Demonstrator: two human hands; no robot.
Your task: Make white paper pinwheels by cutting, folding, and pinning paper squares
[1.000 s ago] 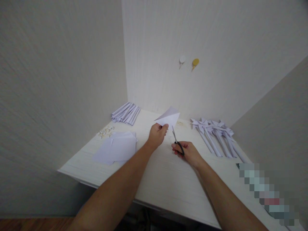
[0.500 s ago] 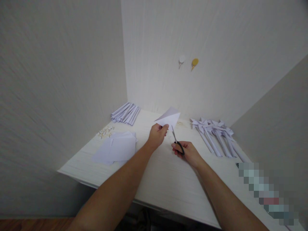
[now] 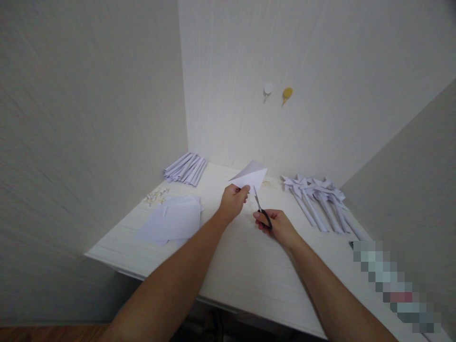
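Note:
My left hand [image 3: 233,201] pinches a white paper folded into a triangle [image 3: 251,174] and holds it up over the middle of the white table [image 3: 245,266]. Just to its right, my right hand [image 3: 278,224] grips black-handled scissors [image 3: 261,209]. Their blades point up and touch the lower edge of the folded paper.
A loose stack of white sheets [image 3: 173,219] lies at the left. Small pins [image 3: 156,194] and a bundle of rolled paper sticks [image 3: 186,167] lie behind it. Several finished paper pinwheels [image 3: 318,199] lie at the right. Two hooks [image 3: 277,92] hang on the wall.
The scissor tips have crept slightly up toward the paper's lower edge. Both hands otherwise keep their places.

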